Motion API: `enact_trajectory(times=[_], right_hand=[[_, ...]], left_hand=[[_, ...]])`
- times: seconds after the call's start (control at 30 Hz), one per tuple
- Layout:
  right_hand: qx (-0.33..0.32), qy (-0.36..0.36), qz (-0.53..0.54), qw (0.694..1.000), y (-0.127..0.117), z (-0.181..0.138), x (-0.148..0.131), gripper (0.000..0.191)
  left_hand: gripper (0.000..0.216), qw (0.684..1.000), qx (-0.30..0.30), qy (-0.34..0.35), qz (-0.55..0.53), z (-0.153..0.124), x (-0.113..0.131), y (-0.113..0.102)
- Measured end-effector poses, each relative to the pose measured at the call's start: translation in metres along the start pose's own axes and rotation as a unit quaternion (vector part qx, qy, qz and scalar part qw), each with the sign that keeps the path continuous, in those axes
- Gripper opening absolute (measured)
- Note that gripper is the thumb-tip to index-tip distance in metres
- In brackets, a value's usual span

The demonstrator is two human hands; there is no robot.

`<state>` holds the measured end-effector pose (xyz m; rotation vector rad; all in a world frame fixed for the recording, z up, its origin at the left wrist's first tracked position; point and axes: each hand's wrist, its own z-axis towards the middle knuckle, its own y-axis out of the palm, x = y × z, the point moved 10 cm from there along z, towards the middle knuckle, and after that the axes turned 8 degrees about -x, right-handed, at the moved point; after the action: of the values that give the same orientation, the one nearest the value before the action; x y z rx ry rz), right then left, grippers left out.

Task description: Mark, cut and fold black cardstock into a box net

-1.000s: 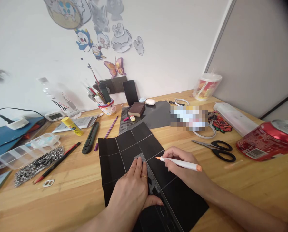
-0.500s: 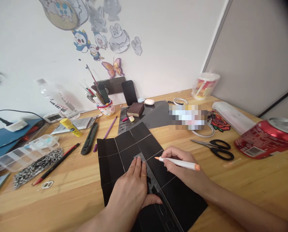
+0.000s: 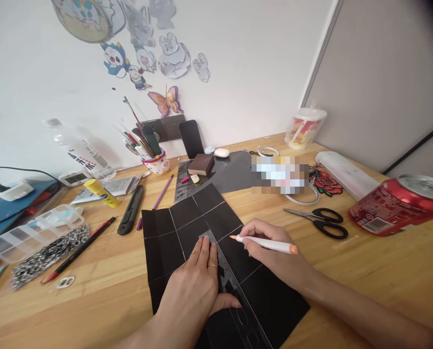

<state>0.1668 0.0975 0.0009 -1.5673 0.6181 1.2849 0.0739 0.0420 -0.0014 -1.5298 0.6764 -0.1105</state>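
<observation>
Your left hand [image 3: 190,291] lies flat, fingers extended, on the ruler [image 3: 231,278] atop the pale-lined black sheet [image 3: 240,254] on the desk [image 3: 110,295], your right hand [image 3: 280,264] pinches the white pen [image 3: 269,244], and uneven pressure could let the ruler pivot.

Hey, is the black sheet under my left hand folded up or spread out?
Spread out: the sheet shows its pale grid lines across its surface, with your left hand and the ruler over it.

The ruler [image 3: 230,280] lies on paper [image 3: 270,296], left of scissors [image 3: 313,218].
</observation>
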Motion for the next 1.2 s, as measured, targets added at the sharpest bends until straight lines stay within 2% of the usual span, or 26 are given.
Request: enact_trajectory(times=[0.33,0.53,0.97,1.2], right_hand=[[-0.043,-0.027,-0.004,0.999,0.015,0.017,-0.018,0.009],[-0.059,-0.024,-0.009,0.998,0.022,0.027,-0.015,0.010],[-0.061,-0.024,-0.021,0.998,0.023,0.028,-0.011,0.009],[-0.059,-0.022,-0.024,0.998,0.021,0.027,-0.011,0.009]], left_hand=[[0.086,1.000,0.006,-0.001,-0.004,0.000,0.001,0.001],[0.085,1.000,0.001,0.001,0.007,0.000,0.001,0.004],[0.085,1.000,0.005,0.005,0.020,0.001,0.000,-0.001],[0.086,0.999,0.036,0.007,0.023,-0.001,0.000,-0.006]])
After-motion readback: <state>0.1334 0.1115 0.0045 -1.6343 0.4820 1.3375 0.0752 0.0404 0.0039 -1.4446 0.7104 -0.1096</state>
